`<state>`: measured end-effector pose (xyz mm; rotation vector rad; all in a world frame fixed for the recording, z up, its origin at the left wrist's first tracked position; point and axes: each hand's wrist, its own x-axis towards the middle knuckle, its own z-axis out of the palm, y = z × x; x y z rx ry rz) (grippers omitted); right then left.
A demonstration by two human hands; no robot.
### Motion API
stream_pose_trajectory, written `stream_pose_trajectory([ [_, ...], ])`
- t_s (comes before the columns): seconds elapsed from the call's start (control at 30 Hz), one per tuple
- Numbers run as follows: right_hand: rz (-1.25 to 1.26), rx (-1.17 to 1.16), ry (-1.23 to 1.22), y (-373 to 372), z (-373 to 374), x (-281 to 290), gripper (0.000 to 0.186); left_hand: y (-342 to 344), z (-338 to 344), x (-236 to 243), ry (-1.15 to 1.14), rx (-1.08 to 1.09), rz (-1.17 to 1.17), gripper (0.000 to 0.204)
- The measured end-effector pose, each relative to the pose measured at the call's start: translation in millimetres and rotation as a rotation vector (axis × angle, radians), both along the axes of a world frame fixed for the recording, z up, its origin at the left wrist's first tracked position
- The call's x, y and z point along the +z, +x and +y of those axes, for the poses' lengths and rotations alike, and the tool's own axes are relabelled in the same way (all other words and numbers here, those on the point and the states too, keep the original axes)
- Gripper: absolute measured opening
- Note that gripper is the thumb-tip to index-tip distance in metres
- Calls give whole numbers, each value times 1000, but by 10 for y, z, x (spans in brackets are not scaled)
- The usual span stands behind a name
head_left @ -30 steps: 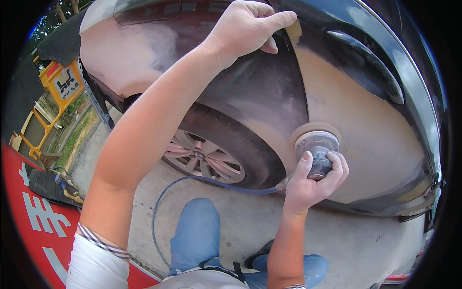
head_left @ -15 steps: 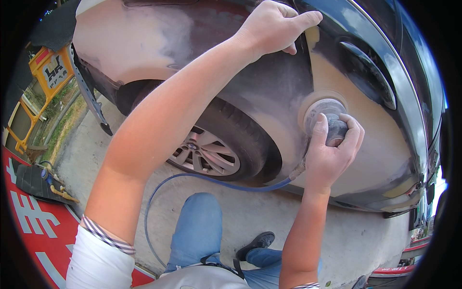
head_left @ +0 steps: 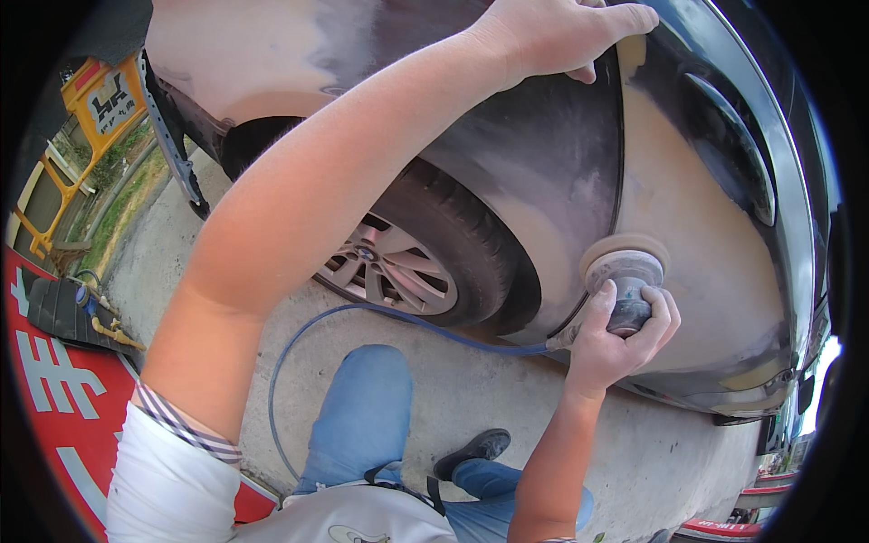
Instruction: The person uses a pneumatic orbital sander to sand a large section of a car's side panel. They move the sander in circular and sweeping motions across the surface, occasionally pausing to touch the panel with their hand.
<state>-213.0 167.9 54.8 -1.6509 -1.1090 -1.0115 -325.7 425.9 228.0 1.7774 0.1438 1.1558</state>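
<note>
My right hand (head_left: 625,339) is wrapped round the body of a round air sander (head_left: 625,276). The sander's pale disc rests against the car's side, at the lower part of the dark seam between two panels (head_left: 670,172). A blue hose (head_left: 434,330) runs from the sander past the wheel and down beside my knee. Higher up, my left hand (head_left: 575,36) leans on the car body near the top of that seam. Its thumb is stretched to the right, apart from the fingers; most of the fingers are hidden behind the hand.
The car wheel (head_left: 389,262) sits left of the sander. A glossy dark elongated part (head_left: 729,145) is set in the right panel. My bent knee (head_left: 367,398) is over the concrete floor (head_left: 652,462). A yellow barrier (head_left: 104,104) and red signboard (head_left: 72,389) stand left.
The sander has moved down and left over the panel to the seam, with my right hand still round it. The view has shifted a little; my left hand stays on the car body.
</note>
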Motion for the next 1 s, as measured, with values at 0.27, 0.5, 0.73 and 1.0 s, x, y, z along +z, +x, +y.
stream_pose_trajectory([
  [0.27,146,-35,68,135,-250,-877,40,-1,-29,18,-17,6,41,51],
  [0.5,222,-73,95,405,-514,-1491,43,37,40,-17,-43,12,37,48],
  [0.73,331,-106,135,646,-736,-2315,42,43,76,-45,-44,17,7,48],
  [1.0,528,-140,259,639,-712,-2500,39,45,111,-50,-14,3,9,48],
])
